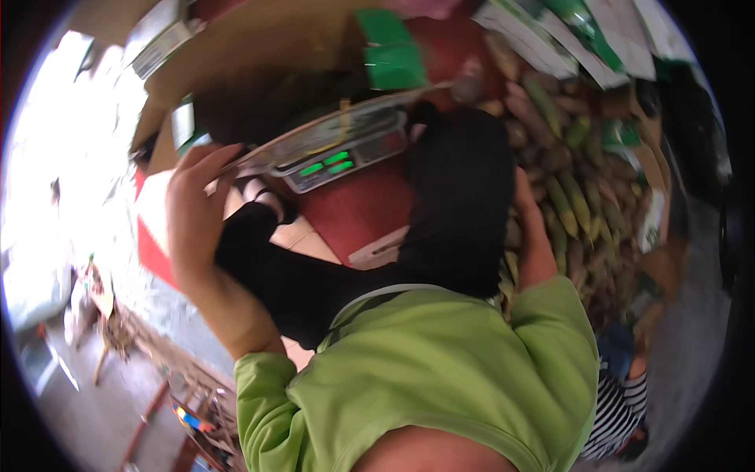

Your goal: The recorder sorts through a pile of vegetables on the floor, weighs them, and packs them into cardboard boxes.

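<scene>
My left hand (pixel 197 193) is raised on the left, its fingers closed at the near edge of a large open cardboard box (pixel 259 51). Dark shadow and blur hide what is inside the box. Just under that edge, in front of me, a digital weighing scale (pixel 314 177) shows green lit digits. Beside my right knee hangs my right hand (pixel 531 208), next to a heap of long green and brown vegetables (pixel 570 200). My leg hides the fingers of that hand, so its grip does not show.
A red surface (pixel 358 208) lies under the scale. White and green cartons (pixel 543 39) stand at the far right. Behind me on the right is another person in a striped top (pixel 617 413). Loose clutter and a bright plastic object (pixel 189 417) lie at the lower left.
</scene>
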`<state>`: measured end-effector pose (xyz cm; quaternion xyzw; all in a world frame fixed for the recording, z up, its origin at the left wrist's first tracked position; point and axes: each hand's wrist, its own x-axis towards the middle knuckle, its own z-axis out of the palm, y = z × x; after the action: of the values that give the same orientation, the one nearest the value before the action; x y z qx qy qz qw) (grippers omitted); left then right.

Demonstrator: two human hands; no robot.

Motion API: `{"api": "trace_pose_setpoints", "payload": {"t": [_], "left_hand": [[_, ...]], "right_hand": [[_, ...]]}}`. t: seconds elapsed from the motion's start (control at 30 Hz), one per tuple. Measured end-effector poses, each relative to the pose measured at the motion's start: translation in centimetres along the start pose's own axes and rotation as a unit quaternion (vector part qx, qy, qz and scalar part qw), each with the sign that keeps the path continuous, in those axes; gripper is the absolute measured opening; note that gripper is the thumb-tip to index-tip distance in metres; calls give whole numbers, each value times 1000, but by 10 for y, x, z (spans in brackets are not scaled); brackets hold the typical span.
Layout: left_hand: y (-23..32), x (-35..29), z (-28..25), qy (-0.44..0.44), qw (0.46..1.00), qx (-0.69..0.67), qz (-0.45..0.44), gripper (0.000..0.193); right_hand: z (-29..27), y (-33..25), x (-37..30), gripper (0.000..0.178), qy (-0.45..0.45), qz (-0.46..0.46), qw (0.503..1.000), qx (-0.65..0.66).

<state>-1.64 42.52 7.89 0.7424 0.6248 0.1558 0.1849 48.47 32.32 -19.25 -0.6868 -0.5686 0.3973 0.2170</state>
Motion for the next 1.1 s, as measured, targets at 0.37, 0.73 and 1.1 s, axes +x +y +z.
{"api": "trace_pose_setpoints", "payload": {"t": [0.37, 0.73, 1.1], "left_hand": [[-41, -20, 3, 30, 1000, 5, 9, 34], [-70, -20, -7, 250, 963, -83, -61, 31], [-50, -20, -3, 285, 950, -121, -45, 21]], "right_hand": [[93, 25, -83, 17, -104, 177, 978, -43], [68, 83, -108, 30, 89, 225, 966, -95], [21, 108, -58, 82, 205, 333, 920, 23]]}}
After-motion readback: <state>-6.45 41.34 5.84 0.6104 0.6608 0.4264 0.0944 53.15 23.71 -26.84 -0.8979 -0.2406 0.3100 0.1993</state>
